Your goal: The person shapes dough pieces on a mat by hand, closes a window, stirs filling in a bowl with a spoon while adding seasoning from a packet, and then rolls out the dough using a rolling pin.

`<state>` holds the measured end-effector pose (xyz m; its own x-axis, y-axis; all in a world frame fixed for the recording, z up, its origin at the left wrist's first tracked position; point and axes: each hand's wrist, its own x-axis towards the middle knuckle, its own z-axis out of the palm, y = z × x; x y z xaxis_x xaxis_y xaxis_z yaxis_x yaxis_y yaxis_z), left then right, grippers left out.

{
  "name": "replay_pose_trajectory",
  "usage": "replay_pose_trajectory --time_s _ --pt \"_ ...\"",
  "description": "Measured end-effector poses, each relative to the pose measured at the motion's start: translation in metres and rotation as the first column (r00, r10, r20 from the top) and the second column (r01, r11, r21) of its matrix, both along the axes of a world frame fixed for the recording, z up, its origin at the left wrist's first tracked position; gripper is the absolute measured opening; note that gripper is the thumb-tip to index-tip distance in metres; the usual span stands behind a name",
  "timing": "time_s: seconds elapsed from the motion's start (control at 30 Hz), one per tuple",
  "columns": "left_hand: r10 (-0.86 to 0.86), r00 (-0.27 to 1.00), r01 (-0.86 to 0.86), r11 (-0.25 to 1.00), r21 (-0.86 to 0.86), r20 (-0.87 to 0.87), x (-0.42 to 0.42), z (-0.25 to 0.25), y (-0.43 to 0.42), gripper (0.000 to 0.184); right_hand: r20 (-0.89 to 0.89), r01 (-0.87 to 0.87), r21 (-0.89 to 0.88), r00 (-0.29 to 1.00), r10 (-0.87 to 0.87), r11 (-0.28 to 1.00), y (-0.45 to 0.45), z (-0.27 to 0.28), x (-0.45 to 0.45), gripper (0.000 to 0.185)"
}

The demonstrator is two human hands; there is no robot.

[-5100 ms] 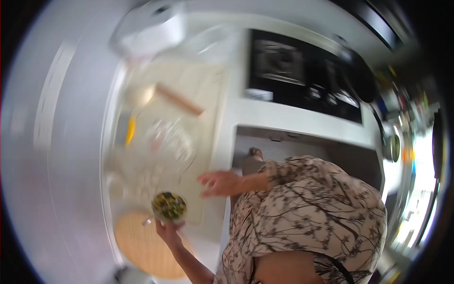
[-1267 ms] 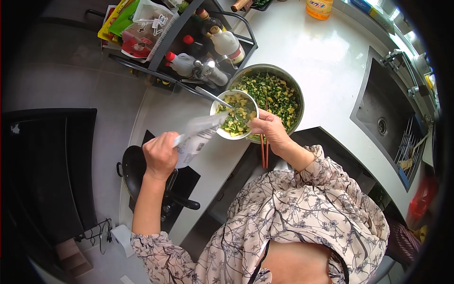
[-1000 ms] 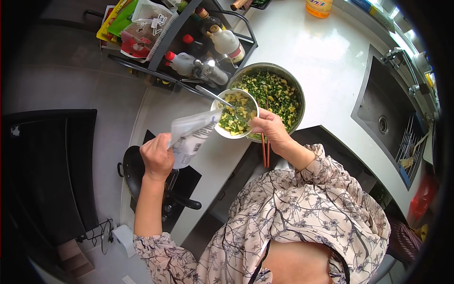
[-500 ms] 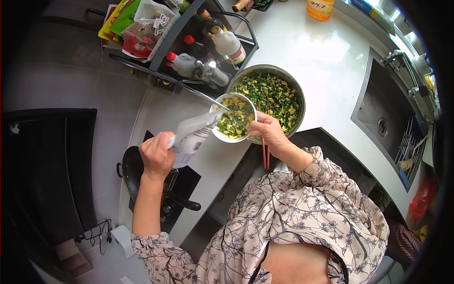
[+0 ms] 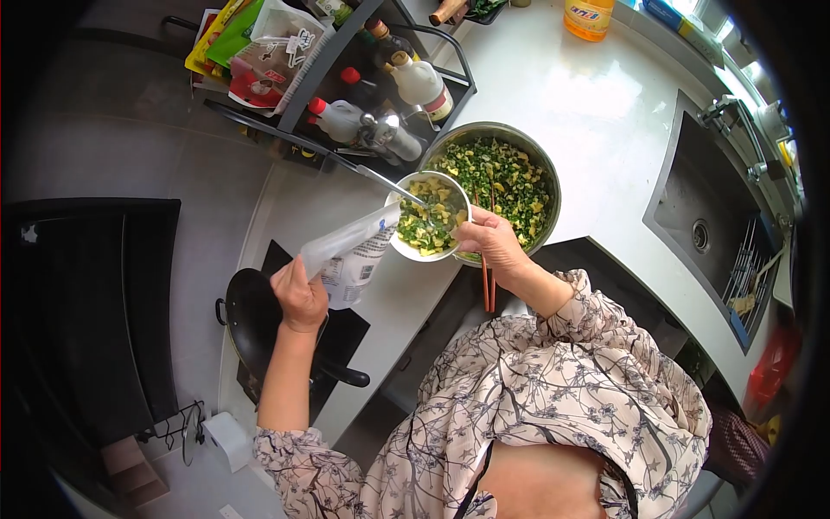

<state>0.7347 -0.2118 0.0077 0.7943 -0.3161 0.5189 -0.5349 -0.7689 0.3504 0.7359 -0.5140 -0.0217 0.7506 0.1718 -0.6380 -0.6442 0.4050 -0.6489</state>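
Note:
My left hand point(image 5: 301, 290) grips a white printed plastic bag point(image 5: 346, 264), tilted with its far end at the rim of a white bowl point(image 5: 396, 235). The bowl holds chopped greens and yellow egg pieces point(image 5: 424, 227), and a metal spoon point(image 5: 386, 182) leans in it. My right hand point(image 5: 494, 240) holds this bowl by its right rim, over the edge of a large metal basin point(image 5: 553, 173). More chopped greens and egg point(image 5: 510, 182) fill the basin. Reddish-brown chopsticks point(image 5: 489, 290) cross the basin's near rim, partly hidden by my right hand.
A black rack point(image 5: 462, 65) with several seasoning bottles point(image 5: 417, 82) stands behind the bowls. A black wok point(image 5: 246, 324) sits on the stove at left. The sink point(image 5: 696, 203) is at right. An orange bottle point(image 5: 590, 17) stands at the back of the white counter point(image 5: 596, 112).
My left hand has moved slightly right and down, and the bag is now less blurred, its angle changed. My right hand and the white bowl have hardly moved.

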Motion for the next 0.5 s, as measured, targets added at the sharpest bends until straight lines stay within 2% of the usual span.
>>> replay_pose_trajectory --time_s 0.03,0.13,0.17,0.27,0.3,0.4,0.5 --pt "0.026 0.999 -0.025 0.999 -0.039 0.023 -0.009 -0.012 0.0 0.004 0.007 -0.003 -0.004 1.0 0.003 1.0 -0.002 0.001 -0.002 0.028" --pt "0.104 0.994 -0.107 0.959 -0.261 -0.027 -0.015 -0.031 -0.017 0.015 0.008 -0.008 -0.012 1.0 0.008 1.0 0.0 0.007 0.002 0.027" --pt "0.169 0.97 -0.222 0.908 -0.355 -0.175 -0.023 -0.044 -0.018 0.028 0.008 -0.012 -0.014 1.0 0.012 1.0 0.0 0.009 0.005 0.026" --pt "0.192 0.948 -0.315 0.703 -0.638 -0.256 -0.026 -0.053 -0.032 0.045 0.02 0.017 0.043 1.0 -0.018 0.999 -0.002 0.006 0.007 0.034" --pt "0.217 0.952 -0.306 0.624 -0.719 -0.217 -0.022 -0.052 -0.035 0.053 0.025 0.026 0.051 0.999 -0.027 0.998 -0.003 0.005 0.008 0.034" --pt "0.258 0.898 -0.435 0.401 -0.806 -0.356 -0.025 -0.053 -0.015 0.054 0.018 0.077 0.025 0.997 -0.077 0.997 -0.013 0.012 0.01 0.033" --pt "0.323 0.759 -0.651 0.391 -0.651 -0.566 -0.017 -0.067 0.011 0.048 0.012 0.09 -0.066 0.996 -0.089 0.994 -0.026 0.012 0.008 0.029"
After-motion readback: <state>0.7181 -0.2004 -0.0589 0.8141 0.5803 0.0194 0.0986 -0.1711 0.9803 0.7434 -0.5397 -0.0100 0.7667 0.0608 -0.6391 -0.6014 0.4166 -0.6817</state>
